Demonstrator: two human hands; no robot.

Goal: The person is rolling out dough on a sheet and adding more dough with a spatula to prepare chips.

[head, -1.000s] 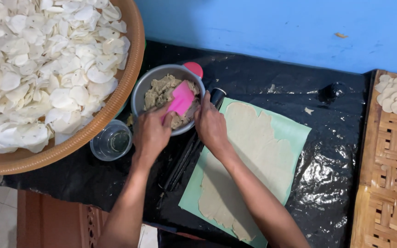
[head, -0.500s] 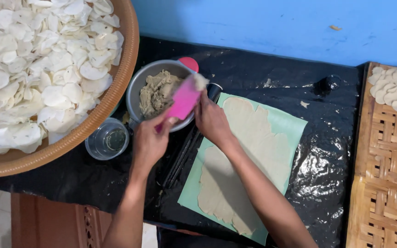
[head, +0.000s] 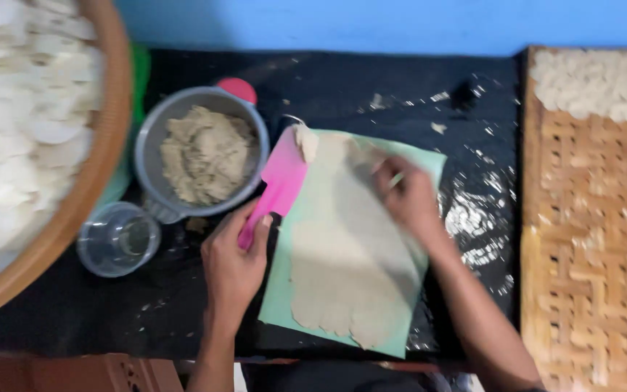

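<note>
My left hand (head: 235,263) grips a pink spatula (head: 276,184) whose tip carries a lump of pale dough (head: 306,141) over the top left corner of a green sheet (head: 289,284). A thin layer of beige dough (head: 342,268) is spread over that sheet. My right hand (head: 408,196) rests on the upper right part of the spread dough, fingers bent; whether it holds anything I cannot tell. A grey metal bowl (head: 155,131) with more dough stands just left of the spatula.
A clear glass (head: 117,238) stands below the bowl. A large round basket (head: 96,181) of white chips fills the left. A woven bamboo tray (head: 589,239) with white discs lies at right. Black plastic (head: 371,87) covers the table; a blue wall is behind.
The spatula left the bowl with a lump of dough and now hovers over the sheet's top corner. My right hand slid right across the spread dough. The camera moved closer.
</note>
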